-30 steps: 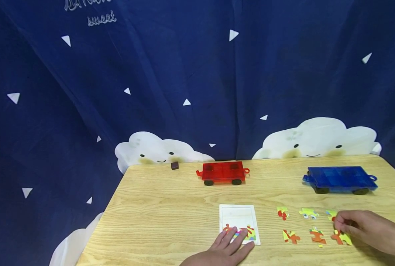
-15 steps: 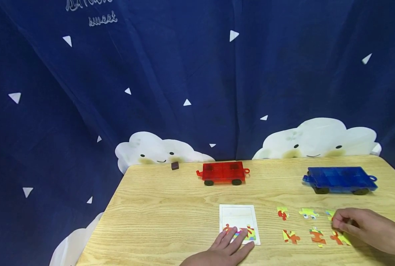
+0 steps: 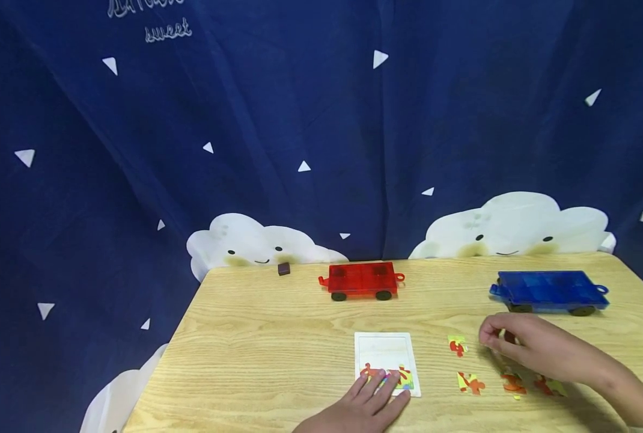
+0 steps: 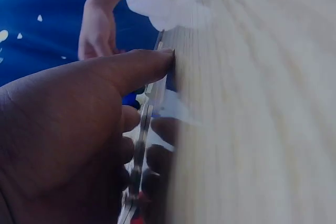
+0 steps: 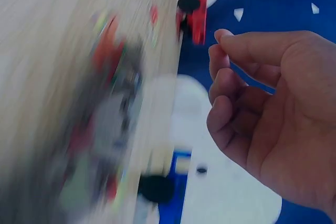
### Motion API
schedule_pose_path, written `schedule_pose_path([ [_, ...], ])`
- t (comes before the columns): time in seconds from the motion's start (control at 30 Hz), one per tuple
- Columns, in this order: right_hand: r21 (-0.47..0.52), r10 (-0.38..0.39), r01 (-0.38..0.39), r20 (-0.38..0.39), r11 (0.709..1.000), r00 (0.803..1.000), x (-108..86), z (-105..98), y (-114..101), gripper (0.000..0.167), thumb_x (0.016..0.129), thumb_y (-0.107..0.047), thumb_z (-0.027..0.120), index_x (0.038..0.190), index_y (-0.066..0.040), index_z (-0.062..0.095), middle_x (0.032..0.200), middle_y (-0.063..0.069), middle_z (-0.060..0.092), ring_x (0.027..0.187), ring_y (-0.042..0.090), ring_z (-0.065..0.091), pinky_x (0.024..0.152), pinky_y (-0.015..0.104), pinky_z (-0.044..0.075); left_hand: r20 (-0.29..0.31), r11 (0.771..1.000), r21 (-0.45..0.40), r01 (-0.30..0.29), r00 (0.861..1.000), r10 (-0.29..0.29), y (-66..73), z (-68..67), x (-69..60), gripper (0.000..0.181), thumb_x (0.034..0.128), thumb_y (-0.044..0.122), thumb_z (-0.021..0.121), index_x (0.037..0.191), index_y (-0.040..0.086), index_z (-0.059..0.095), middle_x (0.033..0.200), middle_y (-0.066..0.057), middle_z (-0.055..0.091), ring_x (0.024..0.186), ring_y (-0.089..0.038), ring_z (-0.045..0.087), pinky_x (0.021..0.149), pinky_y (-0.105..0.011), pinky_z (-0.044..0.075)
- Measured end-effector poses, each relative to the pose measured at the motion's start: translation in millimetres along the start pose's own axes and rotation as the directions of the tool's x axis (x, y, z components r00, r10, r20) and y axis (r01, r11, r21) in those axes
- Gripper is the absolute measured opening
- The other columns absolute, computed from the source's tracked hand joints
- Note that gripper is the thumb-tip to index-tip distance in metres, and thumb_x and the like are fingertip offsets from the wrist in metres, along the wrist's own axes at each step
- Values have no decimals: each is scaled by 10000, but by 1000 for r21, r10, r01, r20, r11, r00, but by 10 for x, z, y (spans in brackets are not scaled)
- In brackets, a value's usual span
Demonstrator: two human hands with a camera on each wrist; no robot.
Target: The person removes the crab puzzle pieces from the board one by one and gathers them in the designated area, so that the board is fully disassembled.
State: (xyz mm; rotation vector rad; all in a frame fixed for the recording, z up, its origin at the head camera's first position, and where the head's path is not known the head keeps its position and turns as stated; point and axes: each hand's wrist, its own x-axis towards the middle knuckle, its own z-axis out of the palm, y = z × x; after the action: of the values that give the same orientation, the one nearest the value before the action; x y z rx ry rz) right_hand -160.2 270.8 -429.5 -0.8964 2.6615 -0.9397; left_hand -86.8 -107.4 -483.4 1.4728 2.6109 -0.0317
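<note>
My left hand (image 3: 354,409) rests flat with its fingers spread over the lower part of a white puzzle board (image 3: 383,347). Red and yellow puzzle pieces (image 3: 372,371) lie along the board's lower portion, partly under the fingers. Above the loose pieces to the right hovers my right hand (image 3: 535,349). Its fingers are curled, thumb to forefinger, and the right wrist view shows nothing between the fingertips (image 5: 223,34). Two loose pieces (image 3: 457,346) (image 3: 470,383) lie left of it, and two more, an orange piece (image 3: 514,385) and a red-yellow one (image 3: 550,385), below it. The hand hides the table beneath.
A red toy wagon (image 3: 362,279) and a blue toy wagon (image 3: 548,290) stand toward the back of the wooden table (image 3: 256,349). Near the back edge sits a small dark block (image 3: 283,269). A dark blue curtain (image 3: 300,108) hangs behind.
My right hand has moved left and slightly away from me, from the right-hand pieces to over the upper middle one, which it now covers. The left hand stays on the board.
</note>
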Motion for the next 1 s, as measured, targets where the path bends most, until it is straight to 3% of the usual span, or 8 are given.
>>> schedule_pose_path([
  [0.13, 24, -9, 8, 10, 1000, 1000, 267, 115, -210, 77, 1058, -264, 618, 1026, -217, 671, 895, -101, 617, 790, 57, 547, 643, 260, 475, -37, 995, -85, 43, 998, -46, -36, -30, 8, 787, 1057, 651, 269, 1672, 192, 97, 1716, -81, 110, 1555, -245, 141, 1210, -381, 219],
  [0.2, 45, -14, 13, 22, 999, 1000, 391, 200, -303, 68, 1053, -254, 628, 1028, -217, 680, 903, -97, 629, 796, 59, 558, 663, 263, 483, -48, 982, -171, 85, 994, -94, -89, -70, -9, 820, 1045, 665, 322, 1672, 181, 111, 1718, -76, 102, 1561, -229, 108, 1215, -404, 205],
  [0.33, 88, -59, 55, 53, 995, 997, 596, 420, -476, 49, 1038, -204, 646, 1014, -216, 687, 868, -127, 615, 767, 48, 553, 658, 263, 475, -66, 920, -338, 198, 970, -233, -263, -137, -68, 847, 1027, 640, 453, 1667, 163, 171, 1718, -61, 110, 1562, -196, 68, 1217, -459, 192],
  [0.43, 127, -109, 99, 71, 987, 992, 719, 606, -590, 69, 1005, -137, 667, 989, -202, 684, 811, -144, 585, 729, 32, 533, 635, 254, 463, -97, 892, -379, 246, 948, -302, -414, -142, -80, 858, 1008, 593, 544, 1654, 127, 226, 1709, -95, 153, 1560, -229, 108, 1214, -479, 198],
  [0.53, 158, -146, 132, 84, 979, 986, 819, 783, -679, 88, 961, -100, 704, 981, -183, 680, 767, -151, 561, 696, 8, 511, 622, 238, 453, -126, 892, -376, 249, 940, -316, -537, -134, -56, 893, 992, 575, 593, 1641, 73, 243, 1694, -154, 180, 1553, -297, 147, 1210, -491, 204],
  [0.67, 181, -178, 160, 89, 970, 980, 917, 950, -769, 116, 922, -98, 743, 991, -157, 671, 736, -160, 554, 665, -19, 503, 614, 220, 452, -130, 900, -359, 247, 942, -310, -630, -122, -10, 963, 958, 603, 635, 1629, 31, 248, 1681, -197, 194, 1543, -349, 173, 1201, -508, 226],
  [1.0, 96, -186, 181, 45, 979, 982, 992, 1156, -862, 245, 840, -124, 804, 1021, -149, 641, 720, -186, 521, 666, -27, 493, 653, 225, 434, -54, 875, -406, 263, 949, -311, -683, -133, 11, 999, 931, 607, 667, 1622, 12, 259, 1683, -204, 177, 1548, -357, 135, 1213, -509, 183],
])
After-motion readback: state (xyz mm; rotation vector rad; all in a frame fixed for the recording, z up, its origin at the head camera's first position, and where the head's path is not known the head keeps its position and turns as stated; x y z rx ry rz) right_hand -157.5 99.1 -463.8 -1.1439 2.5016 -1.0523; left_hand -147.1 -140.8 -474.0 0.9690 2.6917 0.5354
